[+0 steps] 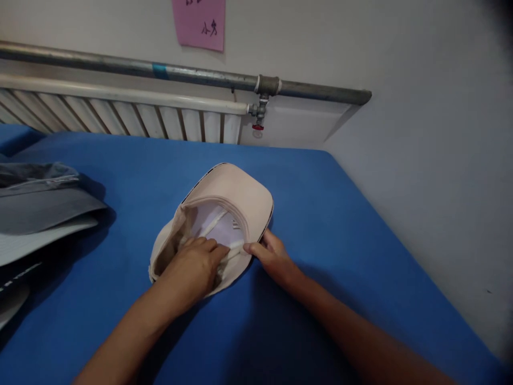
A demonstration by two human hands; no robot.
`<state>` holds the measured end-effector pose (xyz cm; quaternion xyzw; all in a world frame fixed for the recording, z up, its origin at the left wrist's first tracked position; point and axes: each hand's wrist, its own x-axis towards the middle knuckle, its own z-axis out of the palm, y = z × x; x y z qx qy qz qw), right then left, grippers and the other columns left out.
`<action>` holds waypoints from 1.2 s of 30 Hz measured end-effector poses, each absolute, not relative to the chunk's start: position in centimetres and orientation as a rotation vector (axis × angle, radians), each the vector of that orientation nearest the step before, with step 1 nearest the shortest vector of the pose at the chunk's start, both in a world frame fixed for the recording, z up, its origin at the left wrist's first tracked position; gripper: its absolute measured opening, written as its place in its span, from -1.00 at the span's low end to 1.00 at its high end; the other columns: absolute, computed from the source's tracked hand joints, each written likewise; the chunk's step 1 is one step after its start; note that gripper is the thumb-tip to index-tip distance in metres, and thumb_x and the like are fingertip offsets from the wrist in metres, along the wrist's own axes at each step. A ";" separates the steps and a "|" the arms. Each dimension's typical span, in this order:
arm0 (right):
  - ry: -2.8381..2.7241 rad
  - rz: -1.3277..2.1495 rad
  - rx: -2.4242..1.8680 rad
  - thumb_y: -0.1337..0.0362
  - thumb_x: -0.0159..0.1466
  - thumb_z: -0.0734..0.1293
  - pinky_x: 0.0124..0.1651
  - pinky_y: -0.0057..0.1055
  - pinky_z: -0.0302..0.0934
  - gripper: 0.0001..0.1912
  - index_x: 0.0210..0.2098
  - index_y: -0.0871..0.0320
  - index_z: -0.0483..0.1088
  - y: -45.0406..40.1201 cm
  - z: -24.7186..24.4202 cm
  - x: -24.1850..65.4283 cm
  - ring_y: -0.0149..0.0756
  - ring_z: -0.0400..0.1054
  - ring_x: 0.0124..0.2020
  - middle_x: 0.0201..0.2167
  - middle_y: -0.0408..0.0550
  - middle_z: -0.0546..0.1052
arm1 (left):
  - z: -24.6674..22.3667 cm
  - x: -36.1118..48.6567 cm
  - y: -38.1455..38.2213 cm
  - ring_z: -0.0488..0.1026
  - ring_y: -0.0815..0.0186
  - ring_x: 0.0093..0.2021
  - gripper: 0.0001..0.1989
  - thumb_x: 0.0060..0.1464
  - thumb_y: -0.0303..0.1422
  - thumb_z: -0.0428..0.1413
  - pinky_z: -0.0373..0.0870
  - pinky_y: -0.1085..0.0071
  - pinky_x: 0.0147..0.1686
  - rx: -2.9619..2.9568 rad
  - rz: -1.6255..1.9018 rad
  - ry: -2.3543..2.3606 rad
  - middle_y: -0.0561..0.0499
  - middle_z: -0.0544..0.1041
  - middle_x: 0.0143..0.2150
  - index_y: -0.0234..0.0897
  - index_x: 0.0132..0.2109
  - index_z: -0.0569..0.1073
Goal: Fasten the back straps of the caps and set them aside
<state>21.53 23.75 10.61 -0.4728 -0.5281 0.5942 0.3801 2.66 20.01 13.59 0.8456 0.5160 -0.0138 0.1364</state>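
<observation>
Right grip (276, 259) pinches an upturned cream cap (218, 224), its brim (244, 187) dark-edged; left grip (198, 264) rests inside, closure unclear.

The cap (228, 222) lay on the worktop (340, 230), left hand (198, 262) inside it, right hand (276, 259) at its right edge; other caps (44, 211) lay to the left, a radiator (170, 121) stood behind, below a pipe (120, 64)

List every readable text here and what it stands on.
"小" on the pink paper note; the neighbouring character is unclear, the line above cut off.
White marks on the black cloth item, left: too blurred.
Dark marks inside the beige cloth cap: too small.
</observation>
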 end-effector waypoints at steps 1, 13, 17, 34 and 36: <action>-1.348 1.520 -1.214 0.23 -0.01 0.33 0.01 -0.23 0.27 -0.59 -0.13 0.13 0.39 23.7 10.7 21.5 -0.13 0.39 -0.08 -0.16 -0.04 0.55 | 13.4 2.8 19.9 0.46 0.01 -0.09 -0.55 0.10 -0.52 0.08 0.36 0.04 -0.02 2.467 -0.025 1.507 -0.16 0.56 -0.12 -0.29 0.15 0.48; -1.343 1.519 -1.228 0.23 -0.01 0.34 0.04 -0.19 0.27 -0.60 -0.14 0.12 0.40 23.7 10.9 21.5 -0.12 0.39 -0.05 -0.13 -0.03 0.55 | 12.5 3.6 19.3 0.41 0.07 -0.10 -0.39 0.17 -0.58 -0.07 0.34 0.07 -0.04 2.545 -0.069 1.550 -0.17 0.52 -0.11 -0.18 0.35 0.26; -1.326 1.546 -1.215 0.23 -0.02 0.34 0.02 -0.21 0.27 -0.62 -0.17 0.12 0.39 23.7 10.9 21.5 -0.14 0.39 -0.07 -0.15 -0.04 0.55 | 12.9 3.7 19.3 0.41 0.07 -0.11 -0.40 0.19 -0.58 -0.11 0.34 0.09 -0.07 2.546 -0.131 1.527 -0.17 0.52 -0.11 -0.18 0.34 0.28; -1.340 1.530 -1.229 0.23 -0.02 0.36 0.00 -0.22 0.27 -0.59 -0.15 0.14 0.40 23.8 10.7 21.6 -0.15 0.37 -0.09 -0.18 -0.04 0.54 | 12.8 3.6 19.8 0.46 0.02 -0.09 -0.74 0.16 -0.51 0.01 0.37 0.09 -0.02 2.406 -0.021 1.641 -0.19 0.55 -0.13 -0.34 -0.10 0.56; -1.339 1.540 -1.218 0.23 -0.02 0.36 0.00 -0.22 0.28 -0.59 -0.15 0.14 0.40 23.9 10.6 21.7 -0.14 0.38 -0.09 -0.17 -0.04 0.54 | 12.6 3.6 19.9 0.45 0.04 -0.10 -0.72 0.16 -0.52 -0.01 0.37 0.10 -0.03 2.373 -0.003 1.742 -0.20 0.54 -0.13 -0.35 -0.07 0.54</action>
